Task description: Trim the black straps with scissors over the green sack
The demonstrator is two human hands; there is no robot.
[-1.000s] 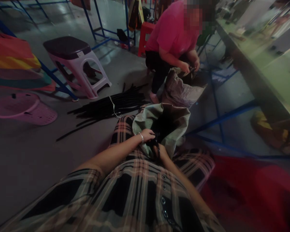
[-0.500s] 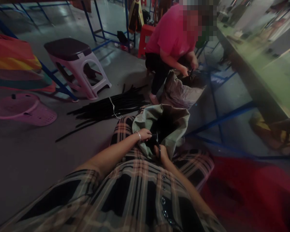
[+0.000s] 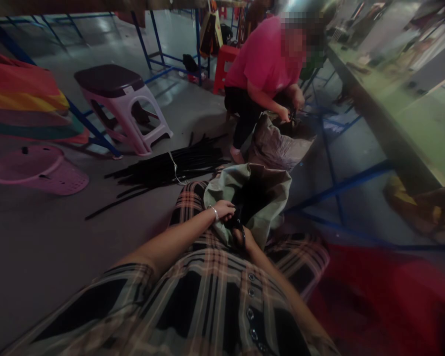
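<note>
Over the mouth of a pale green-grey sack (image 3: 276,190), both my hands are close together. My right hand (image 3: 247,238) is closed round the dark handles of a pair of scissors (image 3: 243,234). The blades are hard to make out against the black inside of the sack. My left hand (image 3: 224,210), with a bracelet at the wrist, is closed in a pinch beside the scissors. What it pinches is dark and small, and I cannot make it out. The sack stands open between my knees, and its contents are lost in shadow.
A tied bundle of black strips (image 3: 170,165) lies on the floor to the left, near a pink basket (image 3: 40,170) and a stool (image 3: 122,101). Ahead, a person in pink (image 3: 261,59) works over another sack (image 3: 282,148). A long table (image 3: 404,118) runs along the right.
The scissor blades, seen upright and spread before, now look closer together and sink into the dark. My left hand has shifted only slightly. The whole view has tipped a little.
</note>
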